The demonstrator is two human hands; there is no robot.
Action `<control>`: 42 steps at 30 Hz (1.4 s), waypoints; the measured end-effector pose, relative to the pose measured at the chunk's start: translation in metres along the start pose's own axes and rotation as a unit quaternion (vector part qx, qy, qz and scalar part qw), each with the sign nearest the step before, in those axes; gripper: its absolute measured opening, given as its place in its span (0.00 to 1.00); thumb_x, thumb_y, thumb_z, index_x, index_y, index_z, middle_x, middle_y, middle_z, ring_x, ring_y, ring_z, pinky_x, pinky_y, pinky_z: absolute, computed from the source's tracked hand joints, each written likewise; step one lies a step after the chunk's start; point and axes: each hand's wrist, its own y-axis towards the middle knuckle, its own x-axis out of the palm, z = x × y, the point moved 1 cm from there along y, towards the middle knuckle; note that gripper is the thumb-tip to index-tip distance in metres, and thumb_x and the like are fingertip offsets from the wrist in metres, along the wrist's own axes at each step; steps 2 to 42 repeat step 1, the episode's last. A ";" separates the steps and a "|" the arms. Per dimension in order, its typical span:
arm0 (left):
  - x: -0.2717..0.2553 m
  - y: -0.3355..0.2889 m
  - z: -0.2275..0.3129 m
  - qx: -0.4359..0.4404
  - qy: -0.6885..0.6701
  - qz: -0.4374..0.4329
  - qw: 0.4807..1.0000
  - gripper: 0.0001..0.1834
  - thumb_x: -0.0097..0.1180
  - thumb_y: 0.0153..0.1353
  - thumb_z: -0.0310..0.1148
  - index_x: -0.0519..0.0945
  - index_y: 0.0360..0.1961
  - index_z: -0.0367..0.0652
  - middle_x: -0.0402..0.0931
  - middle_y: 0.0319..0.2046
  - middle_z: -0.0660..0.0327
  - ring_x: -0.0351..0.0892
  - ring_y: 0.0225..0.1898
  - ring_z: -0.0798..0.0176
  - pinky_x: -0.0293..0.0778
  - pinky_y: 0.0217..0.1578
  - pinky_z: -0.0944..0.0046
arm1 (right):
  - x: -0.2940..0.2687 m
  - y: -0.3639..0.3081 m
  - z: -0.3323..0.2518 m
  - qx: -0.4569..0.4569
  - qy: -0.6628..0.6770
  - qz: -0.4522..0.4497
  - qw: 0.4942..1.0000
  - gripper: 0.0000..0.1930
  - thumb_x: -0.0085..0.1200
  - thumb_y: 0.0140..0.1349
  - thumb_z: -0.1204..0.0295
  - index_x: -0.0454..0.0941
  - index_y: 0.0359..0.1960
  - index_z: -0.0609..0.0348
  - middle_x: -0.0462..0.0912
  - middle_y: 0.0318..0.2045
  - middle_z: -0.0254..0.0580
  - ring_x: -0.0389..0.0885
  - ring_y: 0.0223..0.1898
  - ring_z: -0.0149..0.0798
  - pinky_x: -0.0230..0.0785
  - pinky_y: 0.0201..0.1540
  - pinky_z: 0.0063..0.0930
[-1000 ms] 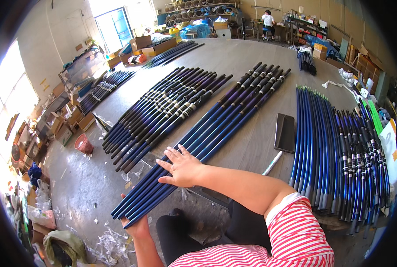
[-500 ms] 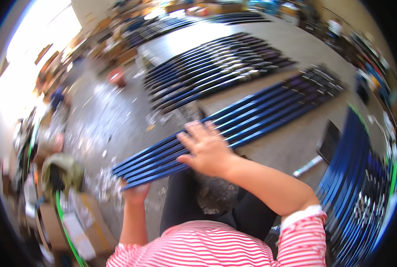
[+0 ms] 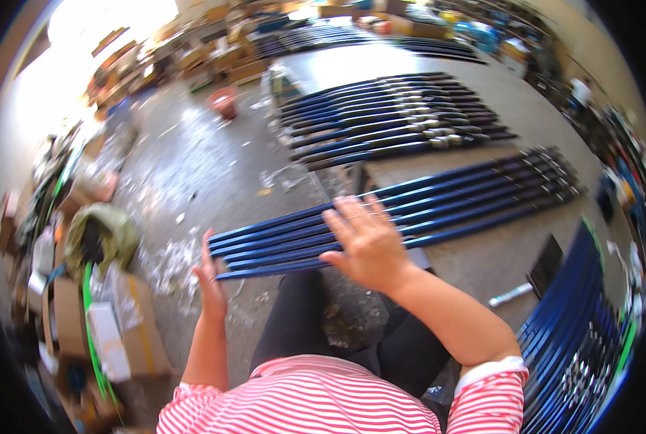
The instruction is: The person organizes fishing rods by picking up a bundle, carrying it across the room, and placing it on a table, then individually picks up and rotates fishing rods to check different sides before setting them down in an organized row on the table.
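Observation:
In front of me, a row of long blue fishing rods (image 3: 446,212) lies side by side, slanting from near left to far right, with dark handles and metallic fittings at the far end. My right hand (image 3: 370,246) is spread over the rods, fingers apart and palm down. My left hand (image 3: 212,282) stands upright at their near left ends, fingers stretched out and the palm against or close to the tips. Behind this row lies a second group of dark rods (image 3: 337,119) with silvery fittings. What supports the rods is mostly hidden.
On the right are a large bundle of blue rods (image 3: 562,311) and a black flat object (image 3: 545,266) beside a white tube (image 3: 511,294). Cardboard boxes (image 3: 146,325) and a green sack (image 3: 109,235) stand at left. A reddish bucket (image 3: 223,103) sits on the littered floor.
My left hand has gone from beneath the near rod ends to upright against them. The near ends look more even. My right hand stays spread on the rods; the whole view has shifted.

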 end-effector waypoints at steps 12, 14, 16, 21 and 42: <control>-0.010 0.004 -0.012 0.008 0.002 -0.028 1.000 0.57 0.16 0.47 0.77 0.46 0.65 0.37 0.45 0.65 0.57 0.41 0.67 0.59 0.37 0.64 0.58 | -0.002 0.000 0.000 -0.004 0.011 0.010 1.000 0.32 0.43 0.57 0.45 0.71 0.51 0.62 0.70 0.52 0.53 0.65 0.57 0.50 0.44 0.63 0.47; -0.010 0.004 -0.012 0.008 0.002 -0.028 1.000 0.57 0.16 0.47 0.77 0.46 0.65 0.37 0.45 0.65 0.57 0.41 0.67 0.59 0.37 0.64 0.58 | -0.002 0.000 0.000 -0.004 0.011 0.010 1.000 0.32 0.43 0.57 0.45 0.71 0.51 0.62 0.70 0.52 0.53 0.65 0.57 0.50 0.44 0.63 0.47; -0.010 0.004 -0.012 0.008 0.002 -0.028 1.000 0.57 0.16 0.47 0.77 0.46 0.65 0.37 0.45 0.65 0.57 0.41 0.67 0.59 0.37 0.64 0.58 | -0.002 0.000 0.000 -0.004 0.011 0.010 1.000 0.32 0.43 0.57 0.45 0.71 0.51 0.62 0.70 0.52 0.53 0.65 0.57 0.50 0.44 0.63 0.47; -0.010 0.004 -0.012 0.008 0.002 -0.028 1.000 0.57 0.16 0.47 0.77 0.46 0.65 0.37 0.45 0.65 0.57 0.41 0.67 0.59 0.37 0.64 0.58 | -0.002 0.000 0.000 -0.004 0.011 0.010 1.000 0.32 0.43 0.57 0.45 0.71 0.51 0.62 0.70 0.52 0.53 0.65 0.57 0.50 0.44 0.63 0.47; -0.010 0.004 -0.012 0.008 0.002 -0.028 1.000 0.57 0.16 0.47 0.77 0.46 0.65 0.37 0.45 0.65 0.57 0.41 0.67 0.59 0.37 0.64 0.58 | -0.002 0.000 0.000 -0.004 0.011 0.010 1.000 0.32 0.43 0.57 0.45 0.71 0.51 0.62 0.70 0.52 0.53 0.65 0.57 0.50 0.44 0.63 0.47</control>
